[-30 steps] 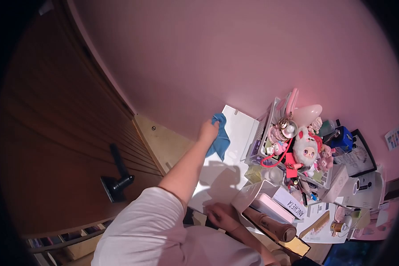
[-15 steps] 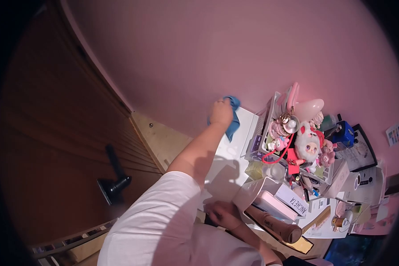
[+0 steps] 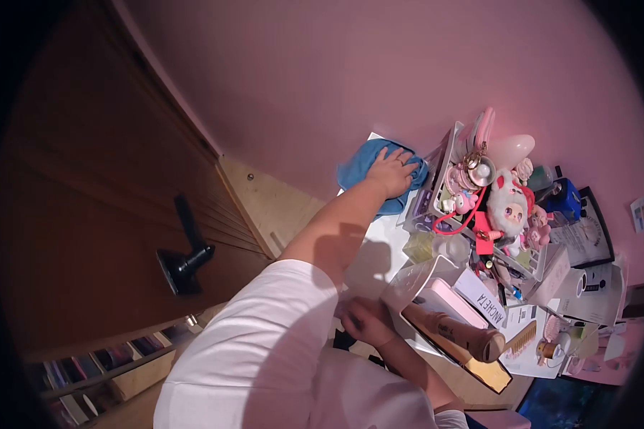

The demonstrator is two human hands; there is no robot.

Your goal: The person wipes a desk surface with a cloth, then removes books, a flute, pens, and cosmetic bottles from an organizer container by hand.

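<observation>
My left hand [image 3: 392, 174] lies flat with spread fingers on a crumpled blue cloth [image 3: 361, 166]. The cloth covers the far end of a white tabletop [image 3: 383, 247], close to the pink wall. Just right of that hand is a white basket [image 3: 444, 161] heaped with small items, a plush toy [image 3: 506, 207] among them. My right hand [image 3: 365, 322], in shadow, rests near the table's front edge beside a white bin [image 3: 418, 279]. Its fingers are loosely bent, and I see nothing in them.
A brown tumbler [image 3: 451, 332] and a pink box [image 3: 454, 307] stand by the bin. Further right are a wooden comb [image 3: 521, 339] and a blue box [image 3: 567, 200]. On the left is a wooden door [image 3: 107, 214] with a black handle [image 3: 189, 250]; a shelf [image 3: 100, 365] shows below.
My left hand has moved right, from a bunched hold on the cloth to lying flat on it. The cloth is more spread out. The view has shifted slightly; my right hand stays by the bin.
</observation>
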